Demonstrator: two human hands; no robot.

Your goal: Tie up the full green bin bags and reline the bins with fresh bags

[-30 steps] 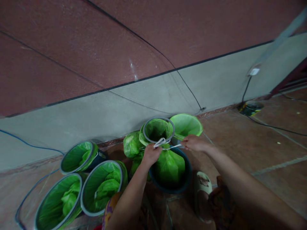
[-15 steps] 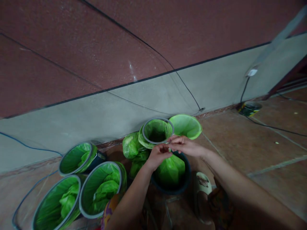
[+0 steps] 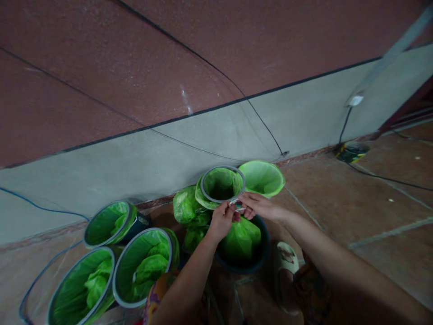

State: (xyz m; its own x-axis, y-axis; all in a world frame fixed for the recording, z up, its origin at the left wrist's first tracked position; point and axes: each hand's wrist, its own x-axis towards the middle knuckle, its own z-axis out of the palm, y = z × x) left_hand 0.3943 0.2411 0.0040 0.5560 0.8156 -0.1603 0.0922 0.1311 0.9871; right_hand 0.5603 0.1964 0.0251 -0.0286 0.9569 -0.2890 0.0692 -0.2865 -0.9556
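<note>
My left hand (image 3: 221, 221) and my right hand (image 3: 259, 205) meet close together, fingers pinched on a thin white string (image 3: 240, 209) that loops between them. Just below them a bunched green plastic bag (image 3: 241, 239) stands up inside a dark blue bin (image 3: 265, 247). Whether the string belongs to this bag I cannot tell. Right behind my hands is a bin with a grey rim (image 3: 204, 192) and a green liner. A pale green-lined bin (image 3: 262, 176) stands to its right, and a filled green bag (image 3: 185, 207) to its left.
Several green-lined bins with grey rims stand at the left, among them a front bin (image 3: 114, 275). A blue cable (image 3: 43, 273) runs along the floor there. A slipper (image 3: 287, 259) is beside the dark bin. A can (image 3: 352, 152) sits by the wall at right.
My fingers have shifted slightly lower and the right fingers have curled in. The white string now shows plainly between my hands. The bins have stayed put.
</note>
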